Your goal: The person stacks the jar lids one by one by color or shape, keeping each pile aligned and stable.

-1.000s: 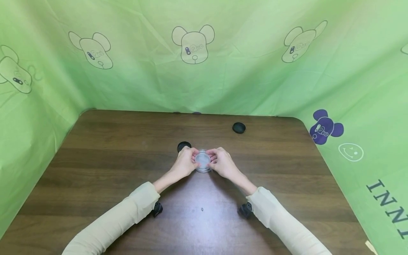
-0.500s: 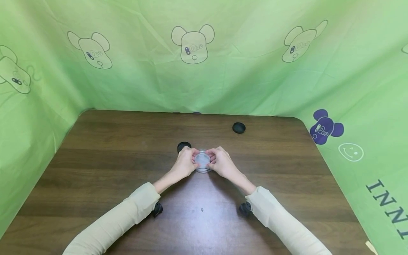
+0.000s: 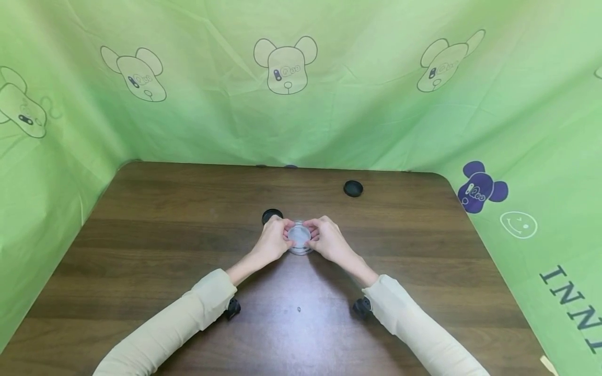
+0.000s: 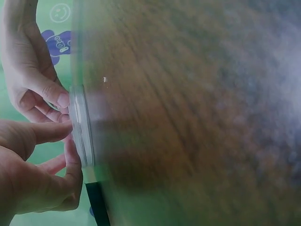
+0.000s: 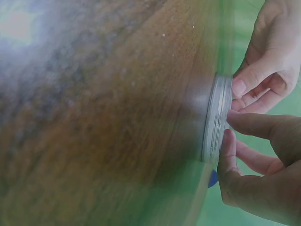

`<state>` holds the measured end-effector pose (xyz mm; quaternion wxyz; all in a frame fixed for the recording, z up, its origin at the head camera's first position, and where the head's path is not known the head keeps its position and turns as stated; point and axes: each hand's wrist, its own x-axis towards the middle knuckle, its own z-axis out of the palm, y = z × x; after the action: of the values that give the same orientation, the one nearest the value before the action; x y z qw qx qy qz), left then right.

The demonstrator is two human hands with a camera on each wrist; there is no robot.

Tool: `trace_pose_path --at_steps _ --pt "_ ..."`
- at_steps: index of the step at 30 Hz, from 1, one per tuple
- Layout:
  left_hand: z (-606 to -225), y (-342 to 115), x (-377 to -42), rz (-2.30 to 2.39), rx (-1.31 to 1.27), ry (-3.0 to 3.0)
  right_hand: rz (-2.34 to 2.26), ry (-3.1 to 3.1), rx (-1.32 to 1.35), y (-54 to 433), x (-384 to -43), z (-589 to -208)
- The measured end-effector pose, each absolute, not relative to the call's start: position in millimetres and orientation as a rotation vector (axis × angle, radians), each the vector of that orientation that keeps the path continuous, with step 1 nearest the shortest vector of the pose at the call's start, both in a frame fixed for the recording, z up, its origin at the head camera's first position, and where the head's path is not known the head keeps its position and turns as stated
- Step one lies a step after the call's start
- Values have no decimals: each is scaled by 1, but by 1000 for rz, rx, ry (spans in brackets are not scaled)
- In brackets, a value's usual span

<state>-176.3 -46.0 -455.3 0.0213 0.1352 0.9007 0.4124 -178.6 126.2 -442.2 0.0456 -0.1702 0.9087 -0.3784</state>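
Observation:
A shallow, clear round dish [image 3: 299,237] lies at the middle of the table, its stepped, ringed side showing in the left wrist view. From the left, my left hand [image 3: 273,241] holds its edge with thumb and fingertips. My right hand [image 3: 329,241] grips the opposite edge the same way. Both thumbs are on the near side, with the index fingers toward the far side. In the right wrist view, the fingertips meet the top of the dish [image 5: 217,120]. Just beyond my left hand lies a black round lid [image 3: 270,215], partly covered by the hand.
Another black round lid [image 3: 353,188] lies farther back on the right. A tiny speck [image 3: 298,309] is on the wooden table [image 3: 188,209] between my forearms. Green printed cloth [image 3: 211,104] hangs along the back and both sides.

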Motion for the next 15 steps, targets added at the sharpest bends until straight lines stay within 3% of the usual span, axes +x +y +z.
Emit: trace_pose_path --at_steps 15 --pt "-456 -53 -183 1463 403 2645 -1193 2740 -520 127 -184 -438"
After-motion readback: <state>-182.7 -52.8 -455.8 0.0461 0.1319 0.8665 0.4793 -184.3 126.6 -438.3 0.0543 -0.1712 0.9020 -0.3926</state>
